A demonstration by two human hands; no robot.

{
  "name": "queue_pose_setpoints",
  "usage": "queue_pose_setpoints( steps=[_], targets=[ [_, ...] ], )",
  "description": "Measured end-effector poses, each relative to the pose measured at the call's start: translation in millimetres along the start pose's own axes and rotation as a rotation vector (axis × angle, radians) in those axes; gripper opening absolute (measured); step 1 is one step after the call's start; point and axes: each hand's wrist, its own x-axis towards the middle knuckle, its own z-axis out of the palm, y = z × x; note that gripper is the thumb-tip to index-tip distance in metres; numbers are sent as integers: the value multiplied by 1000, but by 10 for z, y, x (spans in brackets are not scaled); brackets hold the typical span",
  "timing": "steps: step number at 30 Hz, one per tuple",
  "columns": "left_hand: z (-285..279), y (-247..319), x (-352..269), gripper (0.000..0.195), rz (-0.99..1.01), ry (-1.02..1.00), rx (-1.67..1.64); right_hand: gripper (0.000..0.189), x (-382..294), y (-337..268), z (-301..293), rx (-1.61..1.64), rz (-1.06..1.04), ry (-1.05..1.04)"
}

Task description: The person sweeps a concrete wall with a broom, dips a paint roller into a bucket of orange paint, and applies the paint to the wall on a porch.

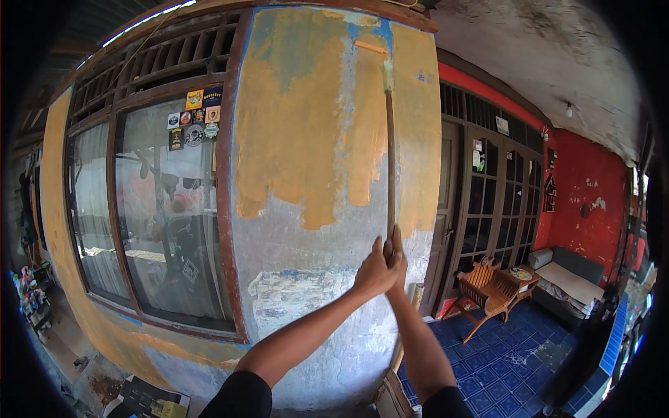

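My left hand (pixel 374 270) and my right hand (pixel 399 258) are together on the lower part of a long wooden pole (pixel 391 157). The fingers partly hide the grip. On the pole's top end is the pale yellow-green handle (pixel 387 76) of a paint roller, whose orange sleeve (pixel 371 47) is high up against the wall (pixel 308 125). Ochre-yellow paint covers much of the wall's upper part in uneven patches. Grey and whitish surface shows lower down, with a pale strip between painted areas and blue along the edges.
Left of the wall stands a wood-framed window (pixel 172 219) with several stickers. At the right are a brown door (pixel 444 209), a wooden chair (pixel 483 290), a small table (pixel 528 278) and a sofa (pixel 569 274) on blue floor tiles (pixel 486 360). A cardboard piece (pixel 392 394) lies below.
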Motion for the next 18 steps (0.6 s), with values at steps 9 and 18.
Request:
queue_pose_setpoints(
  steps=[9, 18],
  targets=[
    [-356, 552, 364, 83, 290, 100, -10, 46, 1019, -388, 56, 187, -60, 19],
    [-512, 454, 512, 86, 243, 56, -81, 55, 649, -253, 311, 874, 191, -53]
  ],
)
